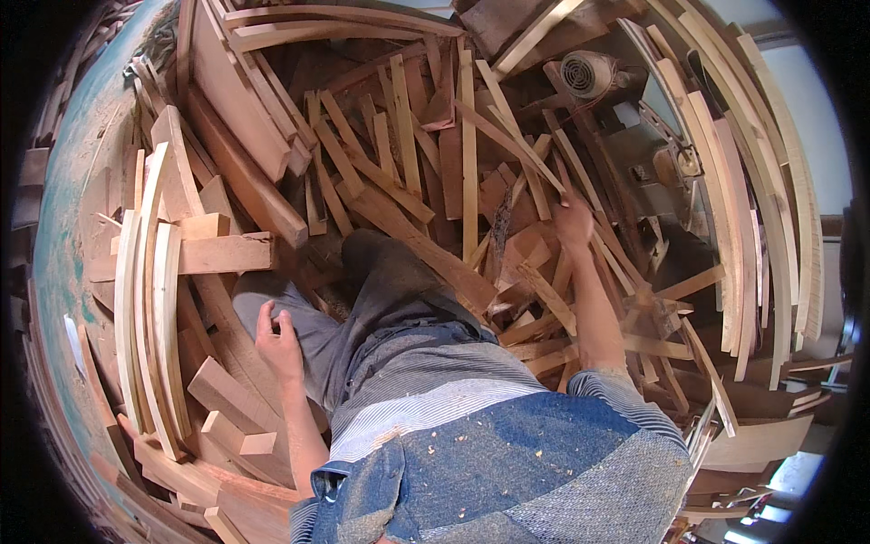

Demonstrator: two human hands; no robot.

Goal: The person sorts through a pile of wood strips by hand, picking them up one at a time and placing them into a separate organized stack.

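My right hand [575,223] reaches out over a pile of loose timber, its fingers closed round the near end of a thin wooden strip [512,145]. From my fist, the strip slants up and to the left across other upright strips [468,163]. My left hand [279,346] is in front of my left thigh, with its fingers loosely bent and apart and nothing in it. To the left of that hand, several pale, slightly curved strips [145,299] stand against a short reddish plank [227,254].
Offcuts and planks [417,240] lie jumbled around my legs. An electric motor [587,74] sits at the far right beside machine parts. Long boards [725,218] lean along the right side. Thick boards [245,100] stand at the far left, near a green dusty surface [68,218].
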